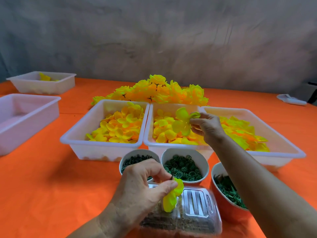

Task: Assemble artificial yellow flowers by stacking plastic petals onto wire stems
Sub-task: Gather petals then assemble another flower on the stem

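Your right hand (206, 127) pinches a lime-yellow petal layer (183, 121) by its edge and holds it above the middle tray (147, 134) of loose yellow petals. Your left hand (142, 186), nearer the front edge of the orange-covered surface (42, 186), grips a partly built flower (172, 196) between thumb and fingers, with the dark tip of its wire stem (171, 177) poking up past the folded petals. That hand hangs over a clear plastic box (197, 203) lying at the front edge.

Three white trays stand side by side across the middle of the surface: the left tray (77, 134) and the middle one hold cupped yellow petals, and the right tray (283, 134) holds flatter yellow-and-orange pieces. Behind them, toward the rear edge, lies a heap of finished yellow flowers (154, 91). In front of the trays sit three cups of small dark green parts: one (130, 155) partly behind your left hand, one (184, 166) of green rings, one (223, 186) beside your right forearm. Two more white trays (25, 121) (42, 83) rest near the left edge, the far one with a few yellow pieces.
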